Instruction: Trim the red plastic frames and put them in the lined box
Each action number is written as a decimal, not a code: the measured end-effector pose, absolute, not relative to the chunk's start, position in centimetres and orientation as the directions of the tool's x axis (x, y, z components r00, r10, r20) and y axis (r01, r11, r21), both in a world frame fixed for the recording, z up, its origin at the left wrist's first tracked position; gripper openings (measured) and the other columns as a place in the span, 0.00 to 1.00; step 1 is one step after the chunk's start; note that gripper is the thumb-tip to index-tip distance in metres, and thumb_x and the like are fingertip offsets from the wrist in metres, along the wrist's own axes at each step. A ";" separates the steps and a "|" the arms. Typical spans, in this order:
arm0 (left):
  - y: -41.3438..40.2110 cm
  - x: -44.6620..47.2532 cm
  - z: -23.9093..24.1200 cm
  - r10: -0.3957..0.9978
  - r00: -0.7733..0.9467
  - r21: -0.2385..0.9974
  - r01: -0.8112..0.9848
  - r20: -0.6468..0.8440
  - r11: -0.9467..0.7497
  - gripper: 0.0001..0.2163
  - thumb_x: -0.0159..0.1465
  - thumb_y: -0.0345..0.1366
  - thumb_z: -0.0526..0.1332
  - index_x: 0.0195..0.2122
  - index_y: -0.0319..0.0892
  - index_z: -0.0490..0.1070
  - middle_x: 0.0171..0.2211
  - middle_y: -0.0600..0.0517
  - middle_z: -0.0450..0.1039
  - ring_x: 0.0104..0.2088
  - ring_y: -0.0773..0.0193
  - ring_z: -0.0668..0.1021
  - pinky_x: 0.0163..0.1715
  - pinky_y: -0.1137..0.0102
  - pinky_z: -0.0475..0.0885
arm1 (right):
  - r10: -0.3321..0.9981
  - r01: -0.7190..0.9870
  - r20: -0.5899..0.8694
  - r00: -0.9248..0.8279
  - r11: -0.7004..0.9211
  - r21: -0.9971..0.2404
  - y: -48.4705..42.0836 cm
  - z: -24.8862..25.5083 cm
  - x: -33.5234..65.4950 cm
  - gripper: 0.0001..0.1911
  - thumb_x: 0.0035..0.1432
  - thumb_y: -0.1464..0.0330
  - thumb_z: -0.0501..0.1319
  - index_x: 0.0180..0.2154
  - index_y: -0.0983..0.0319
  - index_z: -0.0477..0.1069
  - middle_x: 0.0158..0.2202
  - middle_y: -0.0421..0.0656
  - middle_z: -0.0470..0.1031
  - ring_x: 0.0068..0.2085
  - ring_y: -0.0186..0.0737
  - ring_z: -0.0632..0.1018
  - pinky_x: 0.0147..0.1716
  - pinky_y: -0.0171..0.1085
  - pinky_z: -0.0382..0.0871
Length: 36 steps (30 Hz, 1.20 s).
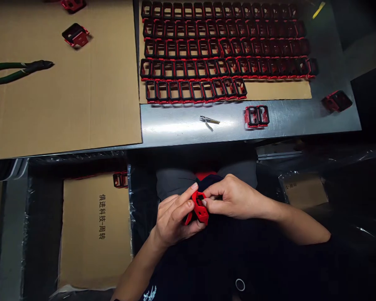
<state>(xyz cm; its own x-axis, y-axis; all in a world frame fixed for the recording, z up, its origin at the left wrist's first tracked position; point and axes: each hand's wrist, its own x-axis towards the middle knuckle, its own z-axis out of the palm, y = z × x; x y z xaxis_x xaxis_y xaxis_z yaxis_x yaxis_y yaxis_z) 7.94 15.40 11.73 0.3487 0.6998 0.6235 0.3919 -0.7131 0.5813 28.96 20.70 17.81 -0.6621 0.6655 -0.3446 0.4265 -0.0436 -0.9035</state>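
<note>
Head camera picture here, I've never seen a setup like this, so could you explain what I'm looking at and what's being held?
There is no machine here, just a person's two bare hands. The single picture comes from a camera worn on the head, looking forward and down. The left hand holds a red piece with black inside, while the right hand has its thumb and finger at the opening; exactly what they grip there is hidden. Ahead is a metal table. Rows of red-and-black frames stand on it over cardboard, with a small metal tool nearer the person. On the left, a cardboard sheet carries green-handled pliers.
</note>
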 end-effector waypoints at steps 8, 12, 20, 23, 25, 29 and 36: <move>15.5 8.1 12.1 0.708 0.347 0.603 0.372 0.615 -0.706 0.32 0.62 0.43 0.70 0.63 0.42 0.59 0.56 0.32 0.76 0.43 0.55 0.86 0.31 0.70 0.81 | 0.595 0.376 -0.375 -0.711 -0.129 -0.918 20.9 18.2 29.6 0.11 0.60 0.69 0.59 0.30 0.66 0.79 0.18 0.32 0.60 0.21 0.26 0.59 0.20 0.29 0.51; 15.5 8.1 12.1 0.696 0.372 0.581 0.383 0.615 -0.718 0.29 0.64 0.42 0.69 0.61 0.42 0.60 0.55 0.33 0.77 0.42 0.56 0.86 0.30 0.71 0.79 | 0.643 0.431 -0.415 -0.643 -0.144 -0.891 20.7 18.2 29.0 0.13 0.57 0.69 0.61 0.21 0.65 0.71 0.17 0.33 0.62 0.20 0.25 0.60 0.20 0.29 0.51; 15.4 8.0 12.0 0.701 0.372 0.610 0.346 0.608 -0.713 0.30 0.64 0.45 0.68 0.63 0.42 0.59 0.55 0.31 0.76 0.41 0.56 0.86 0.29 0.70 0.80 | 0.570 0.388 -0.379 -0.729 -0.112 -0.915 21.1 18.5 29.9 0.13 0.60 0.68 0.60 0.25 0.65 0.75 0.17 0.31 0.55 0.20 0.25 0.56 0.20 0.31 0.48; 15.5 8.0 11.9 0.693 0.361 0.610 0.328 0.624 -0.721 0.31 0.63 0.43 0.69 0.63 0.40 0.59 0.56 0.30 0.75 0.43 0.54 0.86 0.30 0.69 0.80 | 0.537 0.390 -0.425 -0.729 -0.184 -0.902 21.1 18.7 29.8 0.09 0.59 0.69 0.61 0.31 0.66 0.79 0.18 0.32 0.62 0.21 0.26 0.61 0.21 0.29 0.52; 15.5 7.9 11.7 0.691 0.362 0.610 0.326 0.625 -0.723 0.32 0.61 0.40 0.71 0.63 0.40 0.60 0.56 0.30 0.75 0.44 0.53 0.86 0.31 0.69 0.81 | 0.562 0.403 -0.436 -0.703 -0.190 -0.895 21.1 18.7 29.5 0.08 0.56 0.70 0.62 0.28 0.66 0.78 0.18 0.33 0.65 0.21 0.26 0.63 0.21 0.29 0.53; 15.1 8.0 11.1 0.744 0.327 0.704 0.255 0.582 -0.663 0.35 0.56 0.41 0.75 0.62 0.44 0.62 0.55 0.34 0.77 0.46 0.51 0.85 0.34 0.67 0.82 | 0.592 0.405 -0.414 -0.692 -0.157 -0.901 21.1 18.5 29.6 0.10 0.56 0.72 0.61 0.26 0.66 0.79 0.17 0.33 0.66 0.19 0.25 0.62 0.20 0.29 0.52; 14.1 9.7 9.7 0.952 0.197 0.947 -0.269 0.235 -0.178 0.27 0.61 0.39 0.71 0.57 0.49 0.59 0.63 0.34 0.69 0.29 0.66 0.83 0.24 0.73 0.78 | 0.526 0.072 -0.573 -0.629 -0.694 -0.717 20.2 15.6 31.5 0.18 0.56 0.60 0.68 0.43 0.66 0.81 0.33 0.47 0.85 0.35 0.38 0.84 0.40 0.38 0.77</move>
